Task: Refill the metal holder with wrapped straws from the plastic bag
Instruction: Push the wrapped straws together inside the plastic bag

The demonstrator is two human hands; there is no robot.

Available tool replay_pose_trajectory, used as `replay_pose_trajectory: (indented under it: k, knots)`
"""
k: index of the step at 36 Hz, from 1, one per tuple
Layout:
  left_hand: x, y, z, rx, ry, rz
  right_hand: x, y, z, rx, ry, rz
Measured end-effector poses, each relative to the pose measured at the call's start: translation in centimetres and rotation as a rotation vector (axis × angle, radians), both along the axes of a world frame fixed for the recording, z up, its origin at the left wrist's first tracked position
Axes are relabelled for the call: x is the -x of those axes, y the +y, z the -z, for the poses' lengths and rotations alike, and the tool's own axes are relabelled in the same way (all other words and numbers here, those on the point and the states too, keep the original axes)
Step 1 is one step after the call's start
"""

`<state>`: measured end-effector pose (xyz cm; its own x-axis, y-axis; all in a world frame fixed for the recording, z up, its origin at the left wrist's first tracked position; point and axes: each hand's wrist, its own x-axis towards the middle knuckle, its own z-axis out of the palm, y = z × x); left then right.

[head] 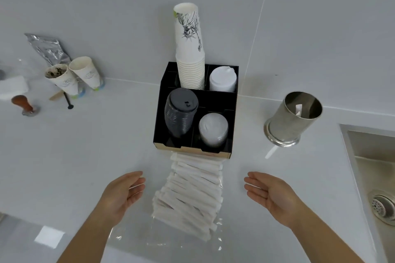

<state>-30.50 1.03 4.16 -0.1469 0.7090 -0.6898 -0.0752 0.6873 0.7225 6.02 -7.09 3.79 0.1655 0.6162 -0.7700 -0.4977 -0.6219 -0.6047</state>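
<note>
A: What are the hands doing?

B: Both are empty. The left hand (123, 193) and the right hand (270, 193) hang above the counter (85, 145) near its front edge, palms turned toward each other, fingers loosely spread and a little curled. Neither touches anything.

A: And between them?

B: The plastic bag (171, 235) lies flat there, its clear end toward the front edge. The wrapped straws (190, 190) are stacked crosswise inside it, in a pile that runs back until it meets the front of the black organizer (159, 117) with its cups and lids.

A: Where's the holder?

B: The metal holder (294, 118) stands upright toward the right of the counter, near the back wall and just left of the sink (363, 151). It's well apart from the bag. I can see only one wrapped straw in it, and a loose straw (271, 152) lies on the counter at its base.

A: So how far along is it?

B: Barely started, I'd say. The bag looks full and the holder nearly empty, so taking straws out and carrying them over is all left to do.
</note>
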Motion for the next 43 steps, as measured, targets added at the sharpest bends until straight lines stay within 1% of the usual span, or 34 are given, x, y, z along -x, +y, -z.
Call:
replay_pose_trajectory:
  k: [3,7,12,17,22,26,29,32,35,39,43]
  knots:
    - [2.0,1.3,0.6,-0.002,0.034,0.013,1.7,-0.1,0.8,0.045,-0.01,0.004]
    - [3.7,3.0,1.6,-0.02,0.136,0.069,3.9,0.0,1.6,0.103,-0.031,0.007]
    - [4.5,4.5,3.1,-0.038,0.243,0.148,6.4,0.2,2.3,0.143,-0.104,-0.025]
    - [4.9,5.9,4.5,0.015,0.226,0.228,8.8,0.5,2.8,0.168,-0.21,-0.097]
    - [5.1,7.0,5.4,0.059,0.239,0.31,10.5,1.7,3.5,0.255,-0.354,-0.13]
    - [5.4,7.7,5.9,0.094,0.238,0.401,11.5,2.9,4.2,0.287,-0.476,-0.147]
    - [5.5,7.9,6.1,0.083,0.267,0.511,12.1,3.3,4.7,0.297,-0.562,-0.195]
    - [5.4,7.8,5.7,0.051,0.281,0.555,12.3,3.4,5.3,0.311,-0.614,-0.231]
    - [5.5,8.0,5.4,0.054,0.265,0.56,12.4,3.2,5.4,0.308,-0.653,-0.263]
    - [5.5,7.4,5.0,0.046,0.219,0.564,12.7,2.5,5.2,0.208,-0.645,-0.267]
    - [5.1,6.1,5.2,-0.081,0.264,0.571,13.1,1.8,5.3,0.133,-0.606,-0.209]
